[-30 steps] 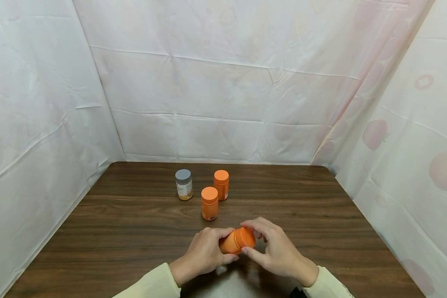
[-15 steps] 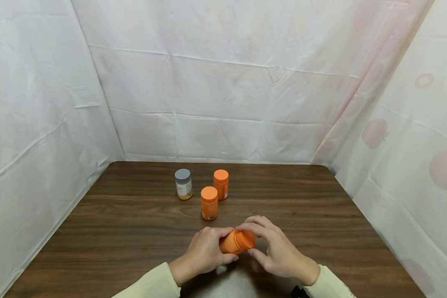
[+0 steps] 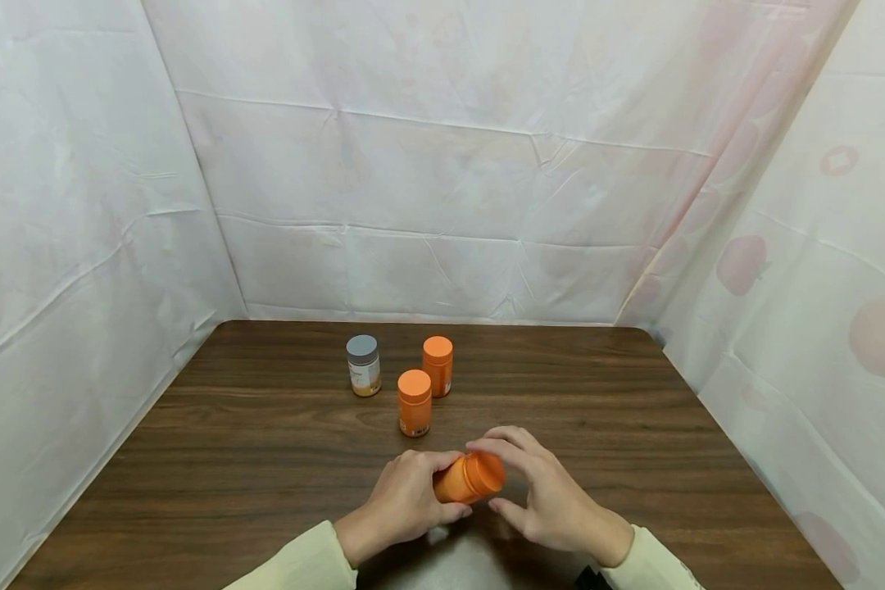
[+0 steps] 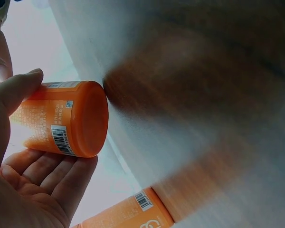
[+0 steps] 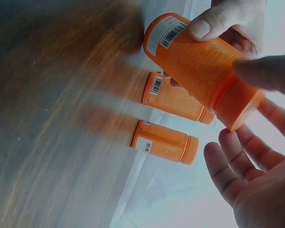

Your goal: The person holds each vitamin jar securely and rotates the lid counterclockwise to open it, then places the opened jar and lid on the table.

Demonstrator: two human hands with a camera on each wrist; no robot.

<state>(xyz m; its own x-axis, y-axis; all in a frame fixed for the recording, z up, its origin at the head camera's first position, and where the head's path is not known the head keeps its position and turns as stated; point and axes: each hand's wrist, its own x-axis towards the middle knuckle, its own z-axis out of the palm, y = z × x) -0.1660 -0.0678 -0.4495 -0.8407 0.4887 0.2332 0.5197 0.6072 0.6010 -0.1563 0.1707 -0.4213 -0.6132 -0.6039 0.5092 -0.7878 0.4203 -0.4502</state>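
Note:
My left hand (image 3: 410,496) grips an orange bottle (image 3: 456,482) by its body, thumb on one side and fingers on the other. The bottle is tilted, its orange cap (image 3: 487,474) pointing right. In the left wrist view the bottle's base (image 4: 91,119) and barcode face the camera. My right hand (image 3: 556,501) is spread loosely around the cap. The right wrist view shows its fingers (image 5: 237,161) extended, one fingertip at the cap's rim and the thumb close to the bottle's neck; whether the thumb touches is unclear.
Beyond the hands, two more orange bottles stand upright, a nearer one (image 3: 415,406) and a farther one (image 3: 438,366). Left of them is a white bottle with a grey lid (image 3: 364,366). The dark wooden table (image 3: 251,451) is bordered by pale hanging sheets (image 3: 413,188).
My right hand has shifted around the cap: its index finger slid left over the top, and the thumb moved right, away from the cap. My left hand keeps its grip on the bottle.

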